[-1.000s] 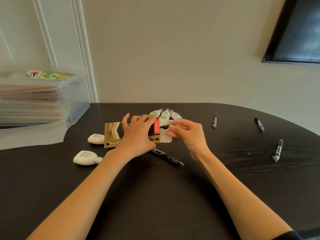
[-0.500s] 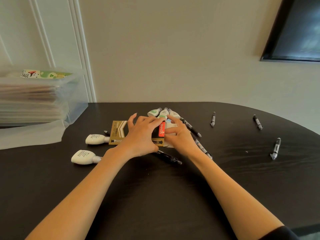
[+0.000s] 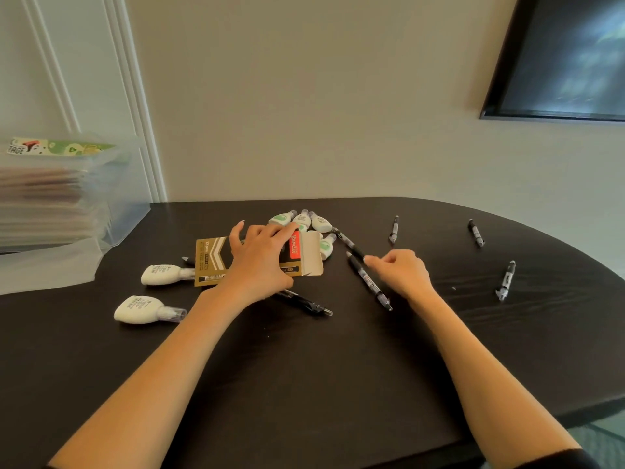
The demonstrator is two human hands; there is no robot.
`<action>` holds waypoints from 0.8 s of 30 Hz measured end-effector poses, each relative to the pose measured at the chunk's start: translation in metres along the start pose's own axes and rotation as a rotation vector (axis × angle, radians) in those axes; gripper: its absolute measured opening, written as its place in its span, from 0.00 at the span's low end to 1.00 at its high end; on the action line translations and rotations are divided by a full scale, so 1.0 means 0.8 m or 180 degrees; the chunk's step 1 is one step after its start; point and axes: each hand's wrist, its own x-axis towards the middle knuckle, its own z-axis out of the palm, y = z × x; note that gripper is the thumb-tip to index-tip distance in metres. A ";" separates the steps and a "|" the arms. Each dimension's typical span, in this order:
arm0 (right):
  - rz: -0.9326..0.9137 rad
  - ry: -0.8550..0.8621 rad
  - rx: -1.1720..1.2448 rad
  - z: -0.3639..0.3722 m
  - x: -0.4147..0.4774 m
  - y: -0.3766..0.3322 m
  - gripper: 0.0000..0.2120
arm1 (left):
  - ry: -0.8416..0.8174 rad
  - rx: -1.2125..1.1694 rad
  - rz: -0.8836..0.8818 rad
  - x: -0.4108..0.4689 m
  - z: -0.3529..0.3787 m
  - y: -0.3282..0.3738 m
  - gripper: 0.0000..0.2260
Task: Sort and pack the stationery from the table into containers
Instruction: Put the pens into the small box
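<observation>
Head view: your left hand (image 3: pixel 260 262) lies palm-down on the gold and black pen box (image 3: pixel 250 260), fingers spread and curled over its far edge, pressing it flat on the dark table (image 3: pixel 304 384). The box's open flap end (image 3: pixel 313 253) points right.

Your right hand (image 3: pixel 400 272) sits right of the box, fingers loosely curled, fingertips (image 3: pixel 370 262) at or just over a black pen (image 3: pixel 368 280) lying diagonally on the table. Cannot tell if it actually grips the pen.

A second black pen (image 3: pixel 348 243) lies just beyond, in line with the first. A third (image 3: pixel 304 302) lies near your left wrist, partly under it.

A cluster of white and green correction tapes (image 3: pixel 304 225) sits just beyond the box. Two more white correction tapes lie left of the box, one (image 3: pixel 162 275) touching its left end, one (image 3: pixel 145 310) nearer you.

Three loose pens lie well apart on the right: far centre (image 3: pixel 394 229), far right (image 3: pixel 476 232), right edge (image 3: pixel 506 280).

A clear plastic bin (image 3: pixel 67 191) with stacked contents stands at far left, its lid (image 3: pixel 47 269) lying in front.
</observation>
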 end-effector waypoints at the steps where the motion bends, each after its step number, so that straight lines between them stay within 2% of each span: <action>1: 0.0065 -0.0212 -0.0246 -0.004 -0.001 0.006 0.18 | 0.0029 -0.0001 -0.0014 0.001 0.001 0.004 0.38; 3: 0.0125 -0.0532 -0.0625 -0.006 -0.002 0.013 0.19 | 0.0049 0.0018 -0.0053 0.003 0.003 0.011 0.38; 5: 0.0075 -0.0607 -0.0769 -0.004 -0.003 0.014 0.15 | 0.0074 0.0053 -0.0075 0.004 0.004 0.014 0.38; 10: -0.0029 -0.0431 -0.0716 0.002 -0.008 0.013 0.14 | 0.0096 0.0121 -0.0081 0.004 0.007 0.019 0.38; 15: -0.0575 -0.0020 -0.0616 -0.002 -0.012 0.009 0.06 | 0.0153 0.0138 -0.0124 0.004 0.008 0.015 0.38; 17: -0.0703 0.0029 -0.0202 0.000 -0.012 0.010 0.06 | 0.0160 0.0172 -0.0137 0.005 0.009 0.015 0.38; 21: -0.0628 0.0426 0.1187 -0.003 -0.013 0.004 0.07 | 0.0149 0.0232 -0.0187 0.007 0.010 0.014 0.38; 24: -0.0538 0.0082 0.2169 -0.013 -0.018 -0.005 0.07 | 0.0164 0.0215 -0.0265 0.008 0.009 0.011 0.38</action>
